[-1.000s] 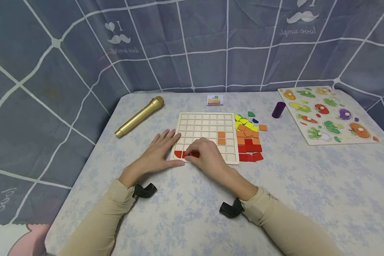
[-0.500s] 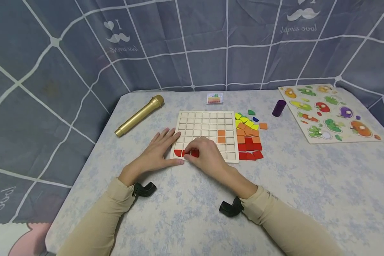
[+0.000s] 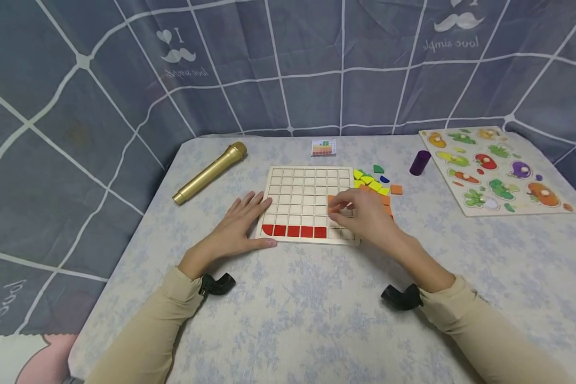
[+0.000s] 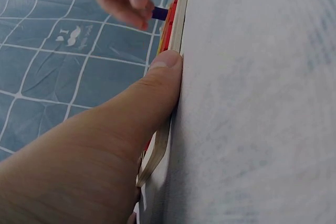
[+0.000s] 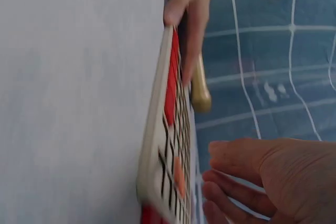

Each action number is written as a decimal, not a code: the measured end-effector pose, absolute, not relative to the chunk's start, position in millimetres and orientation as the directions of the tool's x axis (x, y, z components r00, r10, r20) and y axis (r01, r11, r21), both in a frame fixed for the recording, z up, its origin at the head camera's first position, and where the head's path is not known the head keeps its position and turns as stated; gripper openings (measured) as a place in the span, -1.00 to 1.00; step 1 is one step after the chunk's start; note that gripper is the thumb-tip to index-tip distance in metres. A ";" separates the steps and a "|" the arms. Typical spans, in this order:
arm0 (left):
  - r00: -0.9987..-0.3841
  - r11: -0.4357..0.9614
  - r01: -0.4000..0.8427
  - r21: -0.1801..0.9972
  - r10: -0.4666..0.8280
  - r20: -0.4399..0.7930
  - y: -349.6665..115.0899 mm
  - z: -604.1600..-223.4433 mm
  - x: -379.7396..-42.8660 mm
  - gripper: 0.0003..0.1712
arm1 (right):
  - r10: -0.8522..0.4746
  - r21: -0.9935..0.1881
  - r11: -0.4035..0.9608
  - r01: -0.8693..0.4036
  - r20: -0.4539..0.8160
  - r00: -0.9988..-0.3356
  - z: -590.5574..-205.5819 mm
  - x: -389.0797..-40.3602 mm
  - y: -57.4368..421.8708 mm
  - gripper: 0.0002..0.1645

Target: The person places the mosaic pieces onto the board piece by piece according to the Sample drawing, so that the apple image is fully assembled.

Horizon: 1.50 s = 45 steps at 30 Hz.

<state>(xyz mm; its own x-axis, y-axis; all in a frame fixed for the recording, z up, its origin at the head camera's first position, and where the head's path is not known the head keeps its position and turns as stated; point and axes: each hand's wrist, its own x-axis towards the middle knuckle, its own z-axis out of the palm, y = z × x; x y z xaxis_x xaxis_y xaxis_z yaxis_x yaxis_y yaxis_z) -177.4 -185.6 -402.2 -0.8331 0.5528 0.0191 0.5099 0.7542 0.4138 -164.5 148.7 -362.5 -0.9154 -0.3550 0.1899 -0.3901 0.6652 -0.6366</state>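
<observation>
Running left to right, the red row (image 3: 293, 231) lines the board (image 3: 296, 190), both hands (image 3: 233, 230) unclenched, grasping nothing.

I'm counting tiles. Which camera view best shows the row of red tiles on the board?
The head view: it looks down on the red row, all five tiles uncovered on the board. The left wrist view shows thin red slivers, nearly edge-on; the right wrist view shows the row as a foreshortened strip.

The blue cloth (image 3: 312, 50) bears "I" and, mirror-reversed, "love simple".
</observation>
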 end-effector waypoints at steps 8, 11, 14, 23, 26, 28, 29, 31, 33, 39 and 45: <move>-0.833 0.753 0.511 0.414 0.553 0.020 -184.0 -402.8 -178.5 0.20 | -0.261 -0.582 0.768 -0.268 0.098 -0.960 -363.6 -156.5 230.2 -0.70; -0.830 0.753 0.514 0.411 0.558 0.014 -183.5 -401.0 -178.8 0.21 | -0.265 -0.568 0.786 -0.245 0.048 -0.963 -364.7 -151.8 245.3 -0.69; -0.828 0.755 0.518 0.403 0.560 0.015 -184.0 -400.4 -179.6 0.20 | -0.310 -0.556 0.787 -0.268 0.018 -0.950 -364.1 -149.9 252.0 -0.70; -0.828 0.749 0.518 0.413 0.560 0.021 -182.5 -399.0 -178.2 0.20 | -0.442 -0.501 0.786 -0.363 -0.044 -0.896 -362.2 -146.4 256.8 -0.71; -0.829 0.750 0.517 0.413 0.558 0.026 -183.0 -400.5 -178.5 0.19 | -0.455 -0.478 0.788 -0.388 -0.029 -0.890 -361.3 -146.7 258.0 -0.72; -0.831 0.753 0.515 0.409 0.556 0.024 -184.0 -401.9 -178.3 0.19 | -0.462 -0.465 0.789 -0.402 -0.018 -0.887 -360.9 -147.5 258.4 -0.74; -0.832 0.754 0.513 0.409 0.554 0.024 -184.2 -402.2 -177.8 0.19 | -0.465 -0.459 0.789 -0.408 -0.013 -0.885 -360.9 -148.1 258.4 -0.75; -0.834 0.755 0.511 0.410 0.552 0.024 -184.8 -403.3 -177.1 0.19 | -0.468 -0.451 0.789 -0.417 -0.003 -0.884 -360.7 -149.4 258.1 -0.76; -0.835 0.755 0.509 0.414 0.550 0.024 -184.8 -404.0 -176.0 0.19 | -0.471 -0.446 0.787 -0.426 0.010 -0.882 -359.6 -150.7 257.0 -0.77; -0.836 0.751 0.506 0.424 0.548 0.026 -183.3 -405.0 -175.6 0.19 | -0.489 -0.484 0.745 -0.459 0.072 -0.869 -352.5 -155.5 242.8 -0.78; -0.839 0.757 0.501 0.419 0.544 0.021 -183.8 -403.9 -176.4 0.20 | -0.478 -0.502 0.735 -0.456 0.094 -0.873 -354.5 -165.6 206.6 -0.73</move>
